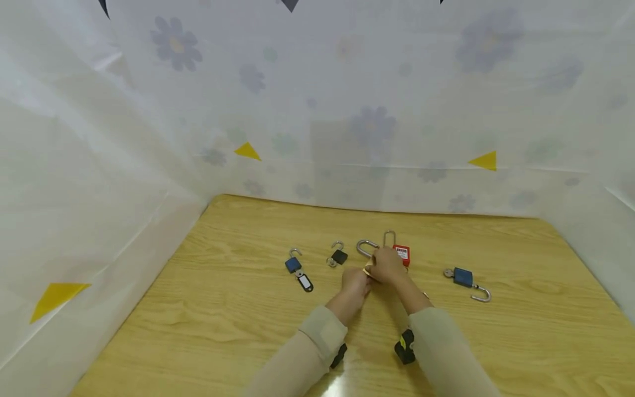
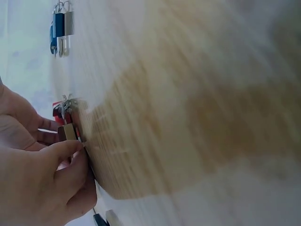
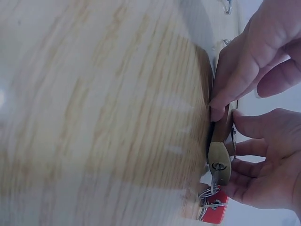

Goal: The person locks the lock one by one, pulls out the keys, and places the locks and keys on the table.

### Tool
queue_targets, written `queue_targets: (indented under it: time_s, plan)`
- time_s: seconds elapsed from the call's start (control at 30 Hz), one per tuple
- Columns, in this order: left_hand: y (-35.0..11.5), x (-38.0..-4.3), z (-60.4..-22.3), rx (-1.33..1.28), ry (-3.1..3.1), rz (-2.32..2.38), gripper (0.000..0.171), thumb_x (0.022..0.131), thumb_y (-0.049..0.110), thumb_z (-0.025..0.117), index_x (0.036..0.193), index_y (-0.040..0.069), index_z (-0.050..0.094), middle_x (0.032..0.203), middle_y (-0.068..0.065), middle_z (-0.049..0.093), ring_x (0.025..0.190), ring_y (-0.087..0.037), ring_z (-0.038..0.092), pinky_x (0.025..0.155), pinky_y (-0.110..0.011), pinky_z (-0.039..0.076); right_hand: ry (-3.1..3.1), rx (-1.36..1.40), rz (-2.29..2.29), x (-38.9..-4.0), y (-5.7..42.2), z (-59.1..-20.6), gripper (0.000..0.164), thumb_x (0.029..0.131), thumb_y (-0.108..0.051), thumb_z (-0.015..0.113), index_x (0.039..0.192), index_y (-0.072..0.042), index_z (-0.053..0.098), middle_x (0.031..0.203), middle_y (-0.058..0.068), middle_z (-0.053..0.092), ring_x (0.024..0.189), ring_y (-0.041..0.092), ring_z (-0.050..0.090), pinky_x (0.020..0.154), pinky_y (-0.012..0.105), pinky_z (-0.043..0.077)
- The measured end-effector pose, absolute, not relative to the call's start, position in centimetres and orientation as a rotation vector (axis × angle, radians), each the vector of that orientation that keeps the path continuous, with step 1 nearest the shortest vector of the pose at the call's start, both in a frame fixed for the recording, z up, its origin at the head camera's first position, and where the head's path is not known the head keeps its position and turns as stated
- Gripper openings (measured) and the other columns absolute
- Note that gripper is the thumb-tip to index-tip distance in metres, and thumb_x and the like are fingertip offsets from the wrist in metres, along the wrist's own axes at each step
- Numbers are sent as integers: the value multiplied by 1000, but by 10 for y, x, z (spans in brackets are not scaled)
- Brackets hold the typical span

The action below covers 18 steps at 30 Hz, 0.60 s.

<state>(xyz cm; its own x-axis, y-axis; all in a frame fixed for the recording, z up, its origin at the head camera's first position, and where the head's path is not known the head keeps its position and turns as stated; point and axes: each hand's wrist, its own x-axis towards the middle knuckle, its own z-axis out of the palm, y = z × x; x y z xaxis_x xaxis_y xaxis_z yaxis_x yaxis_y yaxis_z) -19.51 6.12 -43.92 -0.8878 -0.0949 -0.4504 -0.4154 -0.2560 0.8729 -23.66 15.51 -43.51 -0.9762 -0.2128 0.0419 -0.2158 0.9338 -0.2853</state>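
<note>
My left hand (image 1: pixel 354 285) and right hand (image 1: pixel 388 266) meet at a brass padlock (image 3: pixel 219 162) with a thick, raised shackle (image 1: pixel 366 248). In the left wrist view, the thumb and curled fingers of the left hand (image 2: pixel 56 183) pinch its near part. The fingers of the right hand (image 3: pixel 275 165) hold its other side. A key with rings (image 3: pixel 207 194) sits at the keyhole end of the brass body. Fingers hide most of the body in the head view. Just right of the right hand lies a red padlock (image 1: pixel 403 253) with a tall shackle.
To the left lie a black padlock (image 1: pixel 339 257) with a key and a blue padlock (image 1: pixel 293 264) with a key tag (image 1: pixel 305 283). Another blue padlock (image 1: pixel 463 277), shackle open, lies at right. A white flowered sheet (image 1: pixel 278 182) walls the wooden table (image 1: pixel 223 286).
</note>
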Motion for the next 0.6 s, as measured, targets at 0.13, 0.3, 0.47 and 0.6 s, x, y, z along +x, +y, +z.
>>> queue_targets:
  time_s: [0.13, 0.3, 0.47, 0.6]
  plan:
    - [62, -195, -440, -618, 1765, 2262, 29, 87, -10, 36, 109, -14, 55, 72, -2, 58, 67, -9, 53, 58, -17, 41, -3054, 334, 520, -236, 157, -435, 21, 75, -15, 72, 74, 2, 59, 71, 13, 58, 71, 28, 54, 64, 40, 44]
    - [61, -192, -437, -623, 1755, 2256, 28, 89, -9, 35, 107, -14, 57, 67, 1, 54, 61, -6, 49, 54, -14, 39, -3060, 271, 655, -237, 160, -435, 30, 75, -16, 74, 92, 6, 63, 79, 15, 61, 72, 25, 52, 62, 37, 45]
    - [61, -193, -437, -662, 1738, 2260, 32, 90, -8, 34, 116, -19, 50, 81, -11, 62, 70, -14, 58, 65, -21, 50, -2997, 239, 997, -236, 167, -433, 34, 80, -9, 68, 108, 10, 58, 99, 24, 60, 89, 32, 56, 76, 43, 48]
    - [64, -207, -458, -710, 1717, 2276, 39, 90, -8, 34, 127, -17, 40, 105, -23, 59, 79, -21, 59, 75, -31, 54, -2932, 213, 1359, -236, 167, -427, 26, 88, -2, 56, 113, 7, 54, 112, 25, 56, 102, 36, 53, 82, 43, 48]
